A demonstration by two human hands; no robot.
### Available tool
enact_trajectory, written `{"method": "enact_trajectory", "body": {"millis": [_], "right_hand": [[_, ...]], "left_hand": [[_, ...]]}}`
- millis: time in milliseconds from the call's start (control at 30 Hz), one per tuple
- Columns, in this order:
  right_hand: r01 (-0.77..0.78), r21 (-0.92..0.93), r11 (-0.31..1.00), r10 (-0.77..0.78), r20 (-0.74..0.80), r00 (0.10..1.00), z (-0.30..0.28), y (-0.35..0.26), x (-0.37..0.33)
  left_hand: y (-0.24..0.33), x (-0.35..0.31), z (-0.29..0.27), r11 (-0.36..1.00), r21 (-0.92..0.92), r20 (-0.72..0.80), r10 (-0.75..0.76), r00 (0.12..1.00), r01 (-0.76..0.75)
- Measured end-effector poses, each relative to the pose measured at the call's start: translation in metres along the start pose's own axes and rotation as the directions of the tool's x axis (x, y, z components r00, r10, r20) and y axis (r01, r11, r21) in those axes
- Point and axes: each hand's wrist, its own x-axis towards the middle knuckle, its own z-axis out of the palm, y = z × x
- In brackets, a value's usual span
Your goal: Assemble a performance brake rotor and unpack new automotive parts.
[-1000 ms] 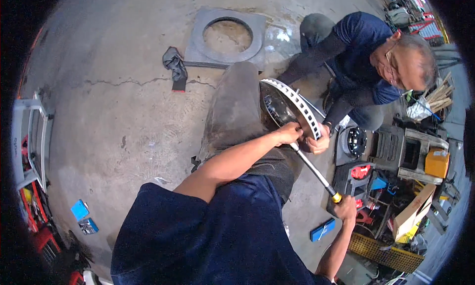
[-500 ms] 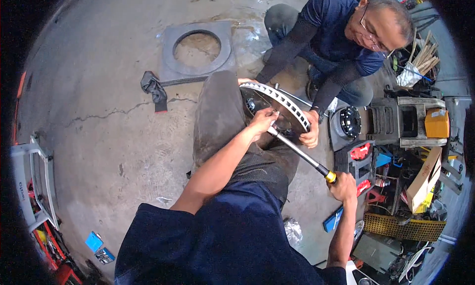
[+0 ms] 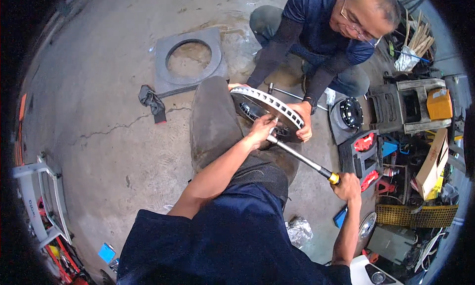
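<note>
Head view: vented brake disc (image 3: 270,102) is lying tilted at the left hand's (image 3: 261,130) fingertips, bolt-turning apparently underway.
Those fingers are touching near the torque wrench's (image 3: 302,158) head, hold unclear; right hand (image 3: 347,187) is gripping its handle, probably needing steady force next.

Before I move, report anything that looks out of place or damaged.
A crumpled dark-grey fabric glove lies on the jaggedly cracked grey concrete floor, no mate visible; crinkled shiny plastic lies there like litter. The tilted, slot-rimmed silver metal disc shows no obvious damage.
</note>
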Motion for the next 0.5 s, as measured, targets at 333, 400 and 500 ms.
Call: {"method": "enact_trajectory", "body": {"millis": [333, 400, 500], "right_hand": [[0.020, 0.015, 1.000, -0.019, -0.062, 0.998, 0.008, -0.003, 0.018], [0.042, 0.048, 0.998, -0.039, -0.068, 0.997, 0.006, -0.001, 0.020], [0.057, 0.061, 0.997, -0.053, -0.059, 0.997, 0.003, 0.000, 0.020]], "left_hand": [[0.003, 0.020, -0.014, 0.997, -0.052, -0.101, 0.048, 0.994, -0.053], [0.003, 0.022, -0.015, 0.997, -0.076, -0.086, 0.022, 0.996, -0.029], [0.003, 0.017, -0.017, 0.996, -0.068, -0.056, 0.058, 0.997, -0.062]]}}
